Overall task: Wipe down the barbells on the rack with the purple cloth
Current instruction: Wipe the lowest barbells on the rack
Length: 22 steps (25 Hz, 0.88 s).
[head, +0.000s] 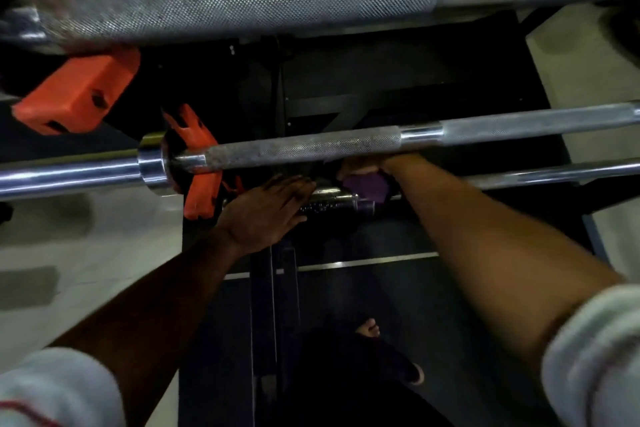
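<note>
From the head camera, the right hand (360, 168) grips the purple cloth (367, 189) around the lowest barbell (329, 198), while the left hand (270, 208) rests flat and relaxed on that bar. Wiping looks mid-way: whether the 2 upper barbells (277, 3) are already clean cannot be told.

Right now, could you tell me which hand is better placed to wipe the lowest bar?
The right hand: it already grips the purple cloth against the lowest bar, while the left hand only rests on it.

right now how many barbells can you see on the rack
3, perhaps more hidden. The top barbell runs across the upper frame, the middle barbell sits below it, and the lowest barbell lies under both hands, partly hidden.
</note>
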Each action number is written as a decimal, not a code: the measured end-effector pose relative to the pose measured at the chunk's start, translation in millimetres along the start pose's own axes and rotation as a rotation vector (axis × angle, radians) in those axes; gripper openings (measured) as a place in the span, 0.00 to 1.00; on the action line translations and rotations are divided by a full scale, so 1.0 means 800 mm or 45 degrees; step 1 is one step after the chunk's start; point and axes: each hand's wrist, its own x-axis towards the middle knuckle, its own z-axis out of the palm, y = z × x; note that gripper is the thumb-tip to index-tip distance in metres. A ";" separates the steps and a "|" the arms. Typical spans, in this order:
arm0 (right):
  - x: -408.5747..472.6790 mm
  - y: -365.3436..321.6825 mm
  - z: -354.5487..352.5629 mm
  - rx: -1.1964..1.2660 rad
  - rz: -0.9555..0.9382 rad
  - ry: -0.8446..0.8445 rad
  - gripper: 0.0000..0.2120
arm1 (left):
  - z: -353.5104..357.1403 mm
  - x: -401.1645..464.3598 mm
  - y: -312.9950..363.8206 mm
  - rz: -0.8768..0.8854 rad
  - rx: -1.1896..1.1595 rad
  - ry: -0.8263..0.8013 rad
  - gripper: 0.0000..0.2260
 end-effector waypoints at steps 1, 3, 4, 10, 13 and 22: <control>0.004 0.000 -0.011 0.102 0.011 -0.027 0.29 | 0.000 0.000 -0.001 -0.006 0.014 -0.011 0.27; -0.004 -0.005 -0.010 -0.048 -0.088 -0.062 0.27 | 0.000 0.002 -0.002 -0.014 0.029 0.008 0.27; -0.011 -0.005 -0.002 -0.258 -0.141 -0.075 0.20 | 0.001 0.003 -0.002 -0.013 0.025 0.015 0.27; -0.074 0.116 0.116 -0.024 -0.881 0.749 0.29 | 0.003 0.000 -0.006 0.042 -0.023 -0.034 0.28; -0.101 0.162 0.178 0.818 -0.682 0.577 0.22 | 0.006 0.001 -0.007 0.020 0.060 -0.046 0.27; -0.002 0.079 0.124 2.177 -0.041 0.312 0.26 | 0.013 0.001 -0.005 0.034 0.093 -0.019 0.29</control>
